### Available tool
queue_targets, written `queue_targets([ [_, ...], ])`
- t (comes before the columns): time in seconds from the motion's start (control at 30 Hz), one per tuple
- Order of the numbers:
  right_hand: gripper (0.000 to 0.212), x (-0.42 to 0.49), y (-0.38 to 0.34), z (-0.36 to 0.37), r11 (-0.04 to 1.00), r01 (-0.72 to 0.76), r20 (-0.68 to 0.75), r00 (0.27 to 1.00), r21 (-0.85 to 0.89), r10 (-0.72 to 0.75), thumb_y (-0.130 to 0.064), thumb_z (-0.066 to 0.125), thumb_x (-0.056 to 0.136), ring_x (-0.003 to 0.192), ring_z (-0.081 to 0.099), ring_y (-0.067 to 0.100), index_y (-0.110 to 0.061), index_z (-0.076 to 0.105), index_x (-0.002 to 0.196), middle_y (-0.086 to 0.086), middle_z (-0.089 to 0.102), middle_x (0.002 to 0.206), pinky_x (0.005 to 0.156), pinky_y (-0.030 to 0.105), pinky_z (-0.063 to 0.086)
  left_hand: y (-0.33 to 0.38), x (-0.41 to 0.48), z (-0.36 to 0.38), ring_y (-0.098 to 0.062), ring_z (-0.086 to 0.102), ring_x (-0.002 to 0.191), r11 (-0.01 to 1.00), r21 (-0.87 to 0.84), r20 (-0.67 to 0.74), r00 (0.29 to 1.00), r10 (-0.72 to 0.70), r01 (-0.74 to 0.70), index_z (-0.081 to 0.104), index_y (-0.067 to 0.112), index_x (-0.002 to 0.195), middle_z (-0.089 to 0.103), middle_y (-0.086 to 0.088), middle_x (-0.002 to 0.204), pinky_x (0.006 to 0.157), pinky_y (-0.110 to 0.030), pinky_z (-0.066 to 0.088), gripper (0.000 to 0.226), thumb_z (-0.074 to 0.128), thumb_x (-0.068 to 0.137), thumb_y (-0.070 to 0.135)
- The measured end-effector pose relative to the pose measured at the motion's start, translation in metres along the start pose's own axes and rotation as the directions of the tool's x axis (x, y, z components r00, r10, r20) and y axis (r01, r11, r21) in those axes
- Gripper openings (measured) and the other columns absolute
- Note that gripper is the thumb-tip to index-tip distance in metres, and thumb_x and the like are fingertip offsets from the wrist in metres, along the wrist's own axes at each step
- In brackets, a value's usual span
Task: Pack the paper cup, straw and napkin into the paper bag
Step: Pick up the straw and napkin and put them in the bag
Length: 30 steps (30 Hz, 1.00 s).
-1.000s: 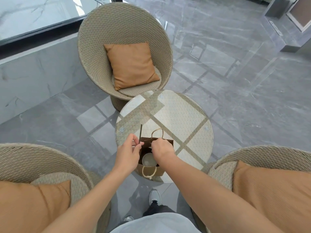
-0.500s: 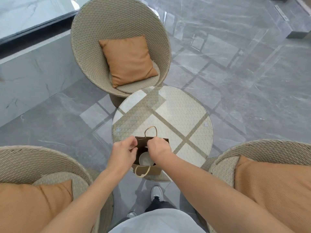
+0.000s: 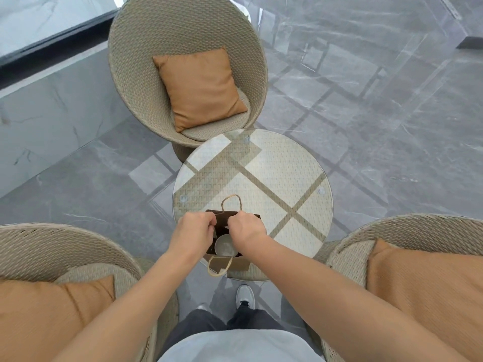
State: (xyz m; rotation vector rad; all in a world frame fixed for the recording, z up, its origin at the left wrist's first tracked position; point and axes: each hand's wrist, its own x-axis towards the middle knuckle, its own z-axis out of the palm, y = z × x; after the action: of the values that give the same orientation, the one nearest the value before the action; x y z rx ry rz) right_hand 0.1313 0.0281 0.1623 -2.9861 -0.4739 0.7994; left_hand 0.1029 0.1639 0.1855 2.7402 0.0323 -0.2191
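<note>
Paper bag (image 3: 230, 218) upright at near edge of surface (image 3: 274, 163), paper cup (image 3: 224, 245) already inside. Left hand (image 3: 194, 231) and right hand (image 3: 244, 228) curled over bag mouth, probably keeping it open; exact pinch hard to tell. Straw, napkin not visible.

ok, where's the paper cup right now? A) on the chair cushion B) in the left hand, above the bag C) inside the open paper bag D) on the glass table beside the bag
C: the paper cup shows as a pale round rim down inside the open paper bag, between the left hand and right hand at the bag's mouth.
</note>
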Motion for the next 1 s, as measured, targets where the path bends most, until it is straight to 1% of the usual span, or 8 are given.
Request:
queue_targets([
  [0.2, 0.018, -0.003, -0.007, 0.001, 0.999, -0.027, -0.045, 0.999, -0.045, 0.025, 0.0, 0.056, 0.088, 0.092, 0.065, 0.03, -0.006, 0.068, 0.1, 0.012, 0.065, 0.099, 0.065, 0.036, 0.054, -0.005, 0.0, -0.003, -0.033, 0.065, 0.073, 0.992, 0.103, 0.021, 0.997, 0.069, -0.071, 0.073, 0.017, 0.088, 0.071, -0.01, 0.078, 0.059, -0.036, 0.053, 0.021, 0.059, 0.084, 0.002],
  [0.33, 0.017, -0.004, -0.014, 0.002, 0.995, -0.042, -0.066, 0.997, -0.088, 0.037, 0.002, 0.054, 0.088, 0.088, 0.066, 0.029, -0.006, 0.068, 0.095, 0.011, 0.066, 0.095, 0.06, 0.035, 0.052, -0.006, 0.0, -0.003, -0.028, 0.055, 0.064, 0.975, 0.186, 0.113, 0.988, 0.104, -0.124, 0.067, 0.014, 0.084, 0.067, -0.009, 0.074, 0.051, -0.034, 0.042, 0.019, 0.055, 0.083, 0.0],
  [0.43, 0.017, -0.001, -0.016, 0.004, 0.993, -0.074, -0.055, 0.996, -0.088, 0.069, 0.0, 0.054, 0.087, 0.084, 0.068, 0.028, -0.007, 0.068, 0.093, 0.01, 0.067, 0.092, 0.052, 0.032, 0.047, -0.004, 0.002, -0.003, -0.032, 0.062, 0.073, 0.971, 0.203, 0.168, 0.981, 0.092, -0.126, 0.064, 0.014, 0.091, 0.067, -0.011, 0.081, 0.054, -0.034, 0.038, 0.017, 0.054, 0.085, 0.002],
  [0.5, 0.018, 0.0, -0.016, 0.006, 0.991, -0.105, -0.046, 0.994, -0.078, 0.102, 0.0, 0.053, 0.088, 0.084, 0.068, 0.028, -0.007, 0.069, 0.093, 0.01, 0.068, 0.091, 0.051, 0.032, 0.043, -0.006, 0.005, -0.004, -0.033, 0.064, 0.079, 0.98, 0.171, 0.165, 0.984, 0.071, -0.099, 0.065, 0.013, 0.097, 0.066, -0.012, 0.085, 0.056, -0.036, 0.046, 0.018, 0.055, 0.086, 0.003],
  [0.63, 0.022, 0.004, -0.017, 0.01, 0.988, -0.15, -0.027, 0.989, -0.044, 0.149, 0.003, 0.05, 0.087, 0.086, 0.068, 0.029, -0.007, 0.069, 0.093, 0.012, 0.069, 0.094, 0.053, 0.034, 0.046, -0.015, 0.007, -0.004, -0.033, 0.065, 0.082, 0.996, 0.06, 0.152, 0.987, 0.056, -0.065, 0.068, 0.011, 0.099, 0.068, -0.014, 0.088, 0.065, -0.039, 0.056, 0.019, 0.058, 0.085, 0.003],
  [0.73, 0.023, 0.005, -0.019, 0.011, 0.987, -0.154, -0.028, 0.988, -0.05, 0.153, 0.002, 0.049, 0.088, 0.086, 0.069, 0.029, -0.008, 0.069, 0.093, 0.012, 0.069, 0.095, 0.054, 0.034, 0.047, -0.021, 0.006, -0.004, -0.034, 0.066, 0.084, 0.999, -0.004, 0.148, 0.988, 0.045, -0.045, 0.071, 0.012, 0.1, 0.07, -0.014, 0.088, 0.069, -0.041, 0.058, 0.022, 0.058, 0.084, 0.002],
  [0.87, 0.021, 0.004, -0.021, 0.011, 0.99, -0.13, -0.037, 0.991, -0.062, 0.128, 0.004, 0.049, 0.087, 0.086, 0.068, 0.029, -0.007, 0.067, 0.091, 0.012, 0.068, 0.094, 0.055, 0.033, 0.044, -0.023, 0.006, -0.01, -0.031, 0.067, 0.092, 0.992, -0.123, 0.164, 0.986, 0.004, 0.016, 0.072, 0.014, 0.106, 0.072, -0.013, 0.097, 0.079, -0.041, 0.058, 0.022, 0.064, 0.087, 0.007],
  [1.0, 0.019, 0.005, -0.017, 0.007, 0.987, -0.132, -0.082, 0.989, -0.088, 0.124, 0.002, 0.049, 0.088, 0.084, 0.067, 0.028, -0.008, 0.065, 0.088, 0.011, 0.068, 0.092, 0.056, 0.033, 0.042, -0.01, 0.007, -0.017, -0.034, 0.067, 0.089, 0.993, -0.096, 0.224, 0.974, -0.039, 0.062, 0.073, 0.011, 0.103, 0.069, -0.015, 0.097, 0.074, -0.041, 0.059, 0.022, 0.056, 0.09, 0.004],
])
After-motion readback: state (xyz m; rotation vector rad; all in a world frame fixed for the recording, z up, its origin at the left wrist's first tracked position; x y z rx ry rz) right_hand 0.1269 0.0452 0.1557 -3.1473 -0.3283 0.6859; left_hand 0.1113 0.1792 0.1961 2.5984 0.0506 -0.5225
